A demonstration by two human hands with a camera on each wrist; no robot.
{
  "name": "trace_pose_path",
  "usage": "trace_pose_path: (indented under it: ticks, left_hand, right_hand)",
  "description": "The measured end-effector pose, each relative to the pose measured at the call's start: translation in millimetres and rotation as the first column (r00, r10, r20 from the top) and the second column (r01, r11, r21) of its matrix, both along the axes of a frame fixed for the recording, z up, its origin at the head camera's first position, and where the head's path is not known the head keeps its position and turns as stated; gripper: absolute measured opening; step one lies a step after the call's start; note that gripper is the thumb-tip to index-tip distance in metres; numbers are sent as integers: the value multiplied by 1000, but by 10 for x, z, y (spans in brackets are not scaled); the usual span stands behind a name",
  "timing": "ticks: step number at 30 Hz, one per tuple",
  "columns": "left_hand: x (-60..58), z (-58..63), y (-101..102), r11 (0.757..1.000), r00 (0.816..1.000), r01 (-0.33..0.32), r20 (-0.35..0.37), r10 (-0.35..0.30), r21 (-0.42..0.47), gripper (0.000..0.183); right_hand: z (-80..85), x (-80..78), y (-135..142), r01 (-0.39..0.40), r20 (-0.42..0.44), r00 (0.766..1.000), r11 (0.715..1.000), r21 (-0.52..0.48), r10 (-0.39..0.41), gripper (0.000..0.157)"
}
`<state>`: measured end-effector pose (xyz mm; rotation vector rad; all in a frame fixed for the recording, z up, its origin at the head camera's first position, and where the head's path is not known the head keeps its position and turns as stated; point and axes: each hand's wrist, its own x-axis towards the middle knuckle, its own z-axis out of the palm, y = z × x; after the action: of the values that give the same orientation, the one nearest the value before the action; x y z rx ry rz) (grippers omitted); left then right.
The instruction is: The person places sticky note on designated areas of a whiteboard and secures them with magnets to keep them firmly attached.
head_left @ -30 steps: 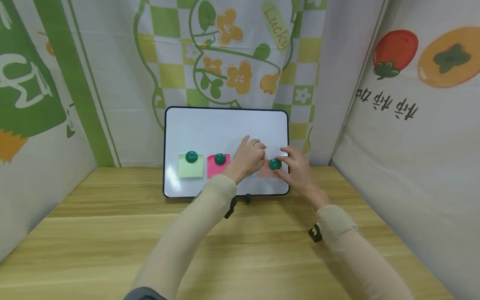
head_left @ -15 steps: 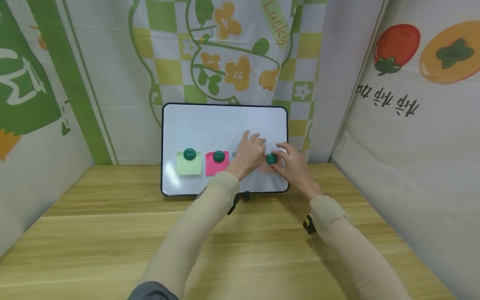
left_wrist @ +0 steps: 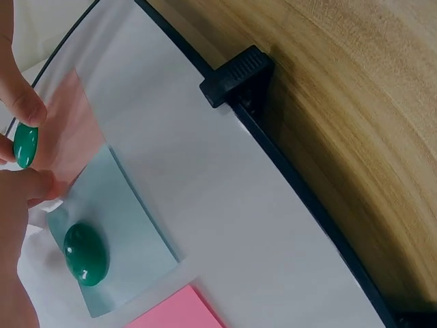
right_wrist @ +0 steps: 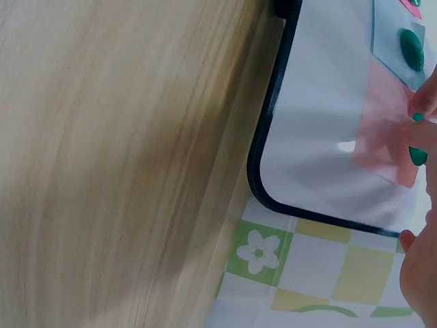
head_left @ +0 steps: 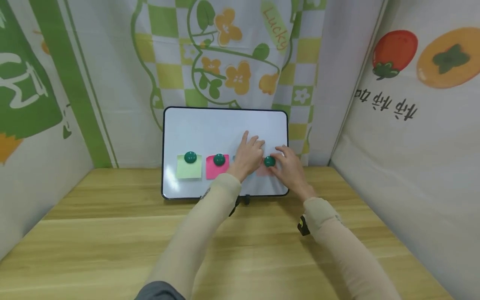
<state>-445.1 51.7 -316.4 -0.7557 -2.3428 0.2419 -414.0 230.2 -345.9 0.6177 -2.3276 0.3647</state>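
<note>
On a whiteboard are several sticky notes. My right hand pinches a round green magnet between thumb and finger, over the upper part of a salmon sticky note. With its fingers spread, my left hand touches that note's edge near the magnet with a fingertip. Beside it, a light blue note bears another green magnet; the left hand mostly covers this note in the head view. Farther left, a hot pink note and a pale green note each carry a green magnet.
Dark clips hold the black-framed board's lower edge at the back of a wooden table. A patterned curtain hangs behind it, and a printed cloth wall stands at the right.
My right hand has moved slightly left with the magnet, closer to the left hand. The left hand stays at almost the same place, its fingers a little more spread.
</note>
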Motion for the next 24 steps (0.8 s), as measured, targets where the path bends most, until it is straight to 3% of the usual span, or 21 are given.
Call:
trace_pose_path:
  ticks: [10, 15, 24]
  left_hand:
    - [1, -25, 8, 999, 999, -36, -24, 37, 25, 18]
    - [4, -42, 35, 997, 999, -33, -19, 34, 69, 18]
    - [-5, -66, 54, 997, 998, -48, -39, 50, 68, 18]
  right_hand:
    - [-19, -42, -70, 15, -66, 998, 1000, 20, -14, 40]
    - [-32, -64, -58, 35, -60, 998, 999, 16, -34, 43]
    - [-15, -72, -45, 33, -73, 997, 999, 24, -32, 41]
